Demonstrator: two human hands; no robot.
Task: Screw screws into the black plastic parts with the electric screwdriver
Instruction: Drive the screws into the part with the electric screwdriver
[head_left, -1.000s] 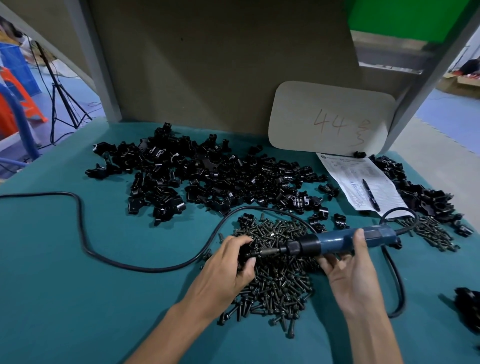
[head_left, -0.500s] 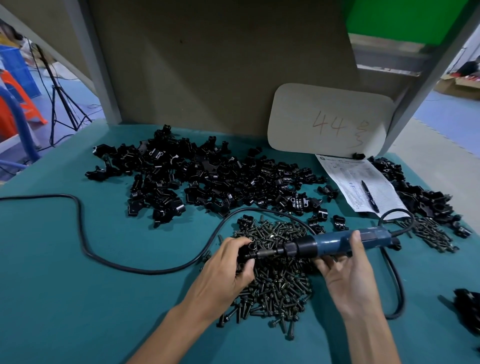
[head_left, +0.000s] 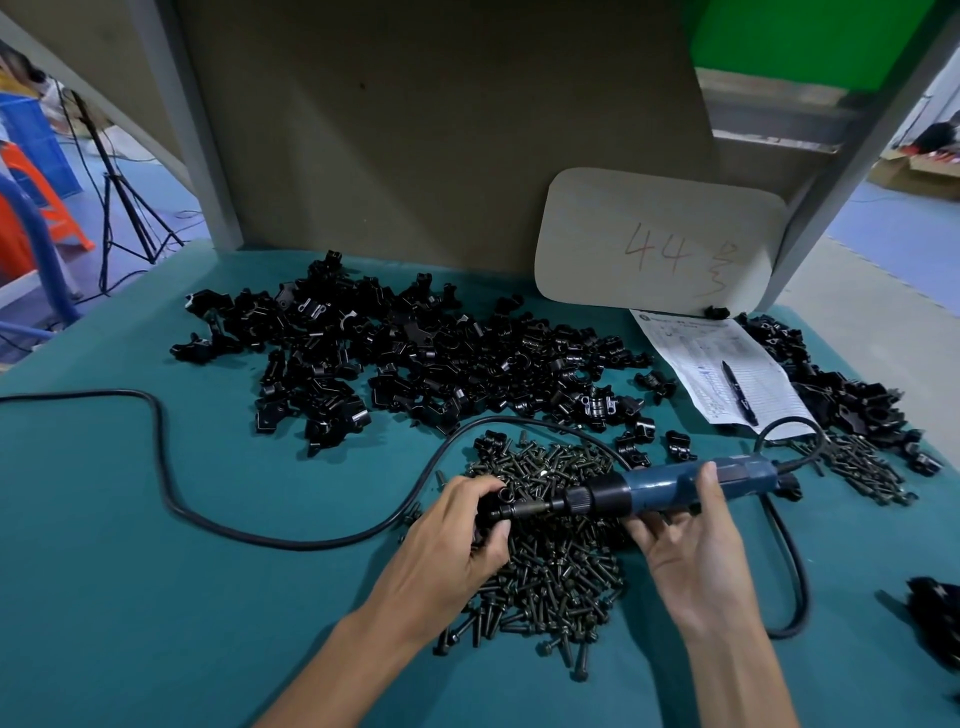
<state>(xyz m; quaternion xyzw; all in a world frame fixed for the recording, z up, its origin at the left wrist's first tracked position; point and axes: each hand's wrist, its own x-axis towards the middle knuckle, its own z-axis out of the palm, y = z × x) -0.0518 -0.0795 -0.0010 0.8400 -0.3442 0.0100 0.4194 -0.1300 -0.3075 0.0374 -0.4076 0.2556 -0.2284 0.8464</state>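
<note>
We see both bare forearms enter from the bottom edge and angle inward. Left hand (head_left: 452, 540) is knuckles up, fingers curled round a black part (head_left: 488, 512). Right hand (head_left: 696, 551) is palm toward us, thumb over and fingers under the electric screwdriver (head_left: 660, 488).

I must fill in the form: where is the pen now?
In the head view the pen lies on the printed sheet, far right on the table, in front of the card marked 44, left of the right heap of black parts.
</note>
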